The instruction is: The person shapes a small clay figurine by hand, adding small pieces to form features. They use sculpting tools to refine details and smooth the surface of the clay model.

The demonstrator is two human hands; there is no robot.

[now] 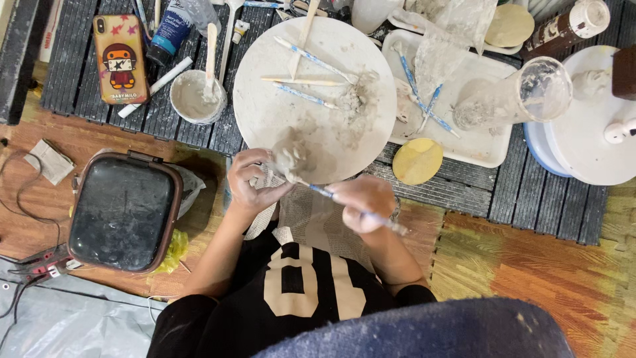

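Note:
My left hand (pixel 250 184) holds a small grey lump of clay (pixel 289 158) over the near edge of a round white board (pixel 311 99). My right hand (pixel 363 202) grips a thin blue-patterned modelling tool (pixel 331 193), and its tip touches the clay lump. Both hands are over a sheet of newspaper (pixel 311 215) on my lap. Clay smears, two more blue tools (pixel 306 96) and wooden sticks (pixel 298 81) lie on the board.
A small bowl of clay slip with a wooden stick (pixel 197 97) stands left of the board, beside a phone (pixel 120 58) and a paint tube (pixel 169 30). A white tray (pixel 464 142), clear glass (pixel 513 99) and yellow disc (pixel 417 161) lie right. A dark lidded box (pixel 124 212) sits left.

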